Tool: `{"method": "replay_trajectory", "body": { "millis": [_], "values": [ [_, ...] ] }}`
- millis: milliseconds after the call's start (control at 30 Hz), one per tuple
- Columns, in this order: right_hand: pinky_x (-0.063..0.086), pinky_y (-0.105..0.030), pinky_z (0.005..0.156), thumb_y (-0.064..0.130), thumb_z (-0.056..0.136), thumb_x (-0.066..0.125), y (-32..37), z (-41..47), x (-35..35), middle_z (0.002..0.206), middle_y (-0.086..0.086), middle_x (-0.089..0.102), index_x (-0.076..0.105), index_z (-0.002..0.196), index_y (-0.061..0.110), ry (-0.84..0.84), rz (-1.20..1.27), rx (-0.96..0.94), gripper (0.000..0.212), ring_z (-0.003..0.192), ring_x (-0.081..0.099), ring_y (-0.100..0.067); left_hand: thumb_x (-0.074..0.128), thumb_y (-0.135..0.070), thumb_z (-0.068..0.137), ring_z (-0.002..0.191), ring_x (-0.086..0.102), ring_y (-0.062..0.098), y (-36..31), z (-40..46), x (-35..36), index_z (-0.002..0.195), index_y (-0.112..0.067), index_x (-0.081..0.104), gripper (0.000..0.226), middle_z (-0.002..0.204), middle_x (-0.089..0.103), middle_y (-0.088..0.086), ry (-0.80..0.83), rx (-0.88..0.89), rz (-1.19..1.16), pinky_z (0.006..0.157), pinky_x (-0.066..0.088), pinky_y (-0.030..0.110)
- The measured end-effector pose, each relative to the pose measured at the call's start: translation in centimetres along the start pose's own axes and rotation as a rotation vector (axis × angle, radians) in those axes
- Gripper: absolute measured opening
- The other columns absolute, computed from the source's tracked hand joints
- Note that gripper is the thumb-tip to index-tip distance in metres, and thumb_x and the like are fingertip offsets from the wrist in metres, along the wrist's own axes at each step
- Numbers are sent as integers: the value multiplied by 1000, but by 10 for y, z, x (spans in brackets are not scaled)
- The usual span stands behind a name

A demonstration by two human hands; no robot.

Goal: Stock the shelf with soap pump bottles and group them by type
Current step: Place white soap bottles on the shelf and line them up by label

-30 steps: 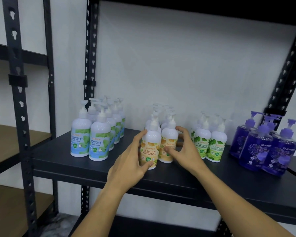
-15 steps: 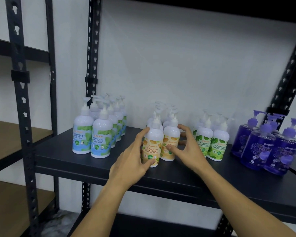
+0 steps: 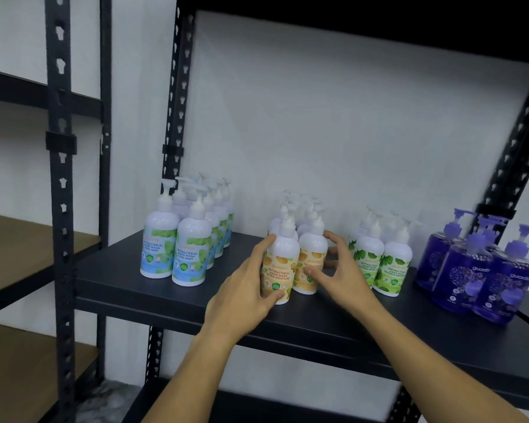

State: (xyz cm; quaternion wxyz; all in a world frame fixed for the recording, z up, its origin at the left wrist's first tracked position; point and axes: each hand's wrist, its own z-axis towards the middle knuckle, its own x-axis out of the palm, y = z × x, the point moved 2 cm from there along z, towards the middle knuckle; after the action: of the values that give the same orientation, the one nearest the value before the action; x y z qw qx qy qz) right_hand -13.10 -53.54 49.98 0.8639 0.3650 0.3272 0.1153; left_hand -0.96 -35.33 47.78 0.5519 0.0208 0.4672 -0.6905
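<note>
Four groups of pump bottles stand on the black shelf [image 3: 153,288]: blue-label mint bottles [image 3: 193,254] at left, orange-label bottles in the middle, green-label bottles [image 3: 394,264] to their right, purple bottles [image 3: 458,276] at far right. My left hand [image 3: 248,288] grips the front left orange-label bottle [image 3: 283,264], fingers and thumb curled round its side. My right hand [image 3: 342,270] curls round the front right orange-label bottle [image 3: 310,257]. More orange-label bottles stand behind, mostly hidden.
Black perforated uprights [image 3: 174,117] frame the shelf. A second rack with wooden shelves [image 3: 28,248] stands to the left. A white wall [image 3: 348,132] backs the shelf. Another black shelf [image 3: 257,404] lies below.
Both hands stay on the two front orange-label bottles. The bottles look nudged slightly back on the shelf, closer to those behind, though the camera also shifted.
</note>
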Motion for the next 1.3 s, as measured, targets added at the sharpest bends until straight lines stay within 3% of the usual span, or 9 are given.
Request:
{"method": "replay_trajectory", "body": {
  "millis": [100, 300, 367, 500, 600, 667, 867, 1100, 1300],
  "values": [
    [55, -18, 80, 18, 83, 81, 2, 0, 0, 122, 12, 57, 37, 144, 32, 0, -11, 3, 76, 107, 63, -7, 74, -37, 82, 119, 57, 6, 0, 0, -1, 144, -61, 6, 96, 135, 53, -19, 2, -3, -3, 90, 55, 43],
    [50, -7, 71, 16, 84, 79, 10, -7, -1, 122, 8, 56, 29, 151, 25, 11, -78, 44, 84, 101, 60, 1, 73, -40, 81, 115, 58, 5, -2, -1, -3, 144, -62, 6, 94, 134, 52, -18, 18, -21, -49, 88, 55, 44],
    [49, -9, 77, 20, 85, 78, 11, -13, -6, 128, 4, 54, 29, 152, 21, 20, -136, 61, 83, 108, 60, -6, 71, -40, 83, 118, 55, 3, -5, -4, -6, 144, -62, 7, 91, 137, 47, -19, 1, -34, -85, 91, 53, 43],
    [45, -30, 101, 31, 88, 73, 13, -29, -20, 138, -5, 52, 43, 145, 17, 86, -368, 104, 66, 125, 52, -19, 61, -32, 91, 132, 32, -1, -14, -20, -6, 149, -46, 17, 74, 147, 34, -18, -105, 28, -75, 107, 38, 32],
    [38, -22, 97, 33, 91, 69, 15, -43, -31, 138, -4, 53, 51, 140, 17, 137, -472, 122, 54, 124, 51, -16, 53, -28, 91, 132, 32, 6, -32, -37, 2, 146, -32, 31, 60, 143, 36, -11, -220, 99, -33, 107, 36, 31],
    [39, -24, 99, 37, 91, 67, 15, -54, -39, 137, -2, 53, 54, 137, 20, 155, -525, 112, 50, 124, 50, -14, 51, -27, 90, 131, 34, 9, -50, -47, 12, 143, -28, 37, 55, 143, 37, -8, -236, 141, 13, 105, 37, 31],
    [47, -39, 100, 46, 93, 60, 16, -109, -82, 134, 3, 52, 53, 136, 26, 183, -741, 116, 48, 121, 51, -17, 47, -32, 93, 133, 35, 9, -101, -67, 52, 137, -29, 44, 45, 141, 38, -10, -81, 255, 100, 108, 36, 34],
    [39, -37, 106, 44, 95, 57, -15, -213, -151, 142, 6, 42, 49, 140, 27, 112, -897, 139, 49, 131, 41, -17, 45, -34, 93, 130, 36, 10, -142, -101, 111, 133, -30, 47, 41, 138, 41, -9, 108, 383, 146, 106, 34, 32],
    [40, -38, 105, 45, 97, 54, -72, -332, -201, 144, 4, 41, 48, 140, 27, 145, -933, 368, 47, 132, 41, -20, 48, -31, 93, 128, 39, 16, -166, -144, 192, 129, -29, 52, 36, 135, 44, -6, 373, 518, 165, 104, 33, 35]
  ]
}}
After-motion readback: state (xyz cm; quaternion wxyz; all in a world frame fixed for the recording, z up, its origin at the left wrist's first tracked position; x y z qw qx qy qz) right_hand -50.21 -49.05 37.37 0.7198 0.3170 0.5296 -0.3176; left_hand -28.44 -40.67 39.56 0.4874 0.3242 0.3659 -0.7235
